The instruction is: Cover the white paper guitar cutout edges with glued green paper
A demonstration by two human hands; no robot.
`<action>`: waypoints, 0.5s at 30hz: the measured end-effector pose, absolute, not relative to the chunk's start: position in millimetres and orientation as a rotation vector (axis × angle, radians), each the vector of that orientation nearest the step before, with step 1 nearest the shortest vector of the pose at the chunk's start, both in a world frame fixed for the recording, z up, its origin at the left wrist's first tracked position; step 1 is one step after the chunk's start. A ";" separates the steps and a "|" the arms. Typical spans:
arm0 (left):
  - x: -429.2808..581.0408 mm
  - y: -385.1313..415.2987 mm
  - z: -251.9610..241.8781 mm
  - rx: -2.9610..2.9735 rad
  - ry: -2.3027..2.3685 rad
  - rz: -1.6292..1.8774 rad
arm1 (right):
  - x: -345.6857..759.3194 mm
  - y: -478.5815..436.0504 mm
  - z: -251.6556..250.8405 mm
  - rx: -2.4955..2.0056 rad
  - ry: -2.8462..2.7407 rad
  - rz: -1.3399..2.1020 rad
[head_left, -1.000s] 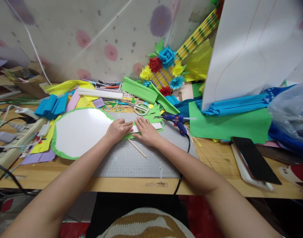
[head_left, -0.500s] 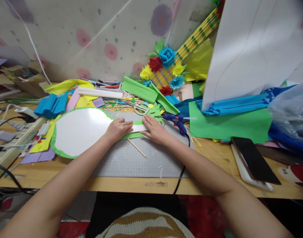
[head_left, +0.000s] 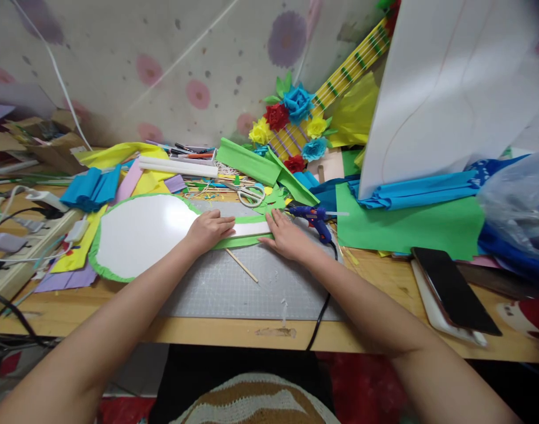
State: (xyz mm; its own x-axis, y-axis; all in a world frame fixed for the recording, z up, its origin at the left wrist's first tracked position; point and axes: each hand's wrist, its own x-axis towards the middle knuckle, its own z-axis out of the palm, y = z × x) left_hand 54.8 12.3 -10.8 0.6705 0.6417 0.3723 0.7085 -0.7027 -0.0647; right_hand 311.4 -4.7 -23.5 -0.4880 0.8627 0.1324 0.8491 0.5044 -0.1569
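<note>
- A white rounded panel (head_left: 141, 232) lies on the left of the worktop (head_left: 225, 330), partly under the left forearm, and its visible rim is edged in crinkled green; that edging looks done
- A narrow white strip (head_left: 250, 228) runs rightward from beside it over a grey cutting mat (head_left: 247, 297); the join is hidden behind the left hand (head_left: 211, 229)
- Green paper (head_left: 243, 241) shows flat along both long sides of the strip, not folded over it, so this stretch seems unfinished
- The left hand presses down near the strip's left end, fingers close together; any grip beneath cannot be told
- The right hand (head_left: 286, 235) lies spread over its right end, thumb apart from fingers
- Just beyond the right hand rests a blue glue gun (head_left: 311, 217); a thin wooden stick (head_left: 242, 266) lies nearer the worktop's front edge
</note>
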 end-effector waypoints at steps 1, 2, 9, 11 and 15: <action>55.1 12.2 -8.9 -2.686 -1.096 -0.456 | 311.6 -5.1 -25.9 -1.473 -2.551 0.104; 55.5 12.0 -7.1 -2.687 -1.092 -0.435 | 312.0 -6.4 -28.0 -1.469 -2.549 0.103; 58.6 10.5 0.8 -2.627 -1.130 -0.403 | 320.2 -22.3 -28.6 -1.436 -2.565 0.056; 57.5 9.0 1.8 -2.599 -1.158 -0.438 | 323.4 -24.4 -25.1 -1.413 -2.560 0.045; 53.6 3.8 4.7 -2.576 -1.186 -0.568 | 334.7 -29.0 -17.7 -1.405 -2.415 0.009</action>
